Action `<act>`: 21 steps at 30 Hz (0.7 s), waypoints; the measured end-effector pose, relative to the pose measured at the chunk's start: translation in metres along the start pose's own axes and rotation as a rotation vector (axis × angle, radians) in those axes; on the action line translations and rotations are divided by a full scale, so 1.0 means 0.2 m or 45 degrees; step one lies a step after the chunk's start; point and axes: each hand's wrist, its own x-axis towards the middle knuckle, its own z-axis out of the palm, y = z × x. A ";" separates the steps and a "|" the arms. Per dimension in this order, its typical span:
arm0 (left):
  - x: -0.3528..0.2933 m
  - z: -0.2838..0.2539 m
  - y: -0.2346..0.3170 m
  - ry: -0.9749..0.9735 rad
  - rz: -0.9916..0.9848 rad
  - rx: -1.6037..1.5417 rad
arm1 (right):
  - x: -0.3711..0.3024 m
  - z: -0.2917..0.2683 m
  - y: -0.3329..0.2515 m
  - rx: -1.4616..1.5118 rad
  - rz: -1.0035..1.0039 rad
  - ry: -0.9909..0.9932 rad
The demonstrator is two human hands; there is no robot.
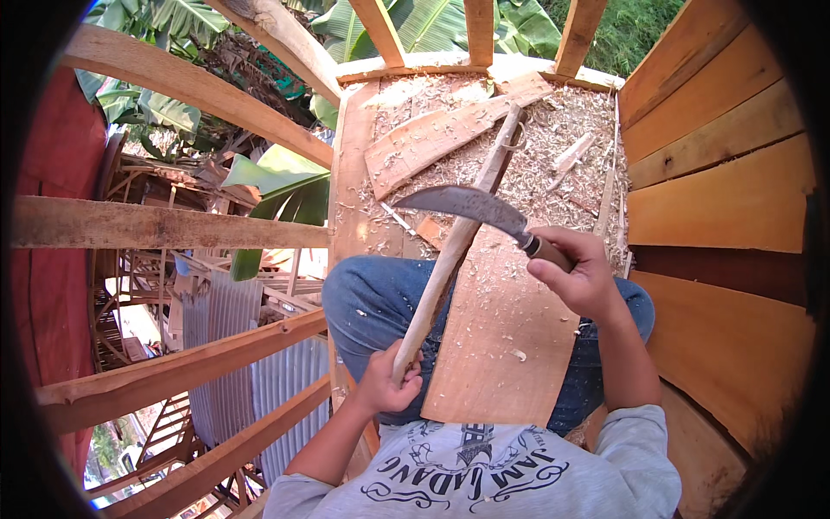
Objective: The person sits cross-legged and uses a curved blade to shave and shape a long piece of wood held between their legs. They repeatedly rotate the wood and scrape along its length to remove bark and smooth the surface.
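My left hand [391, 378] is closed round the near end of a long wooden stick [434, 292], which slants away from me to the far right. Its far part is darker, and a thin curl of wood stands near the tip. In my right hand [581, 275] is the handle of a sickle [474, 206]. The sickle's curved dark blade points left and crosses over the stick around its middle; whether the edge touches the wood I cannot tell. Under the stick, a flat wooden board [510, 337] lies across my lap, with a few shavings on it.
Wood shavings [553, 117] cover the floor ahead, along with a wide loose plank [441, 143] and smaller offcuts. Wooden railing bars [173, 223] stand on the left, with corrugated metal sheets [223, 346] below outside. A plank wall [713, 208] rises close on the right.
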 end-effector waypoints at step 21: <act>0.02 -0.01 0.02 -0.027 -0.027 -0.017 | 0.16 -0.09 0.14 0.199 0.050 0.265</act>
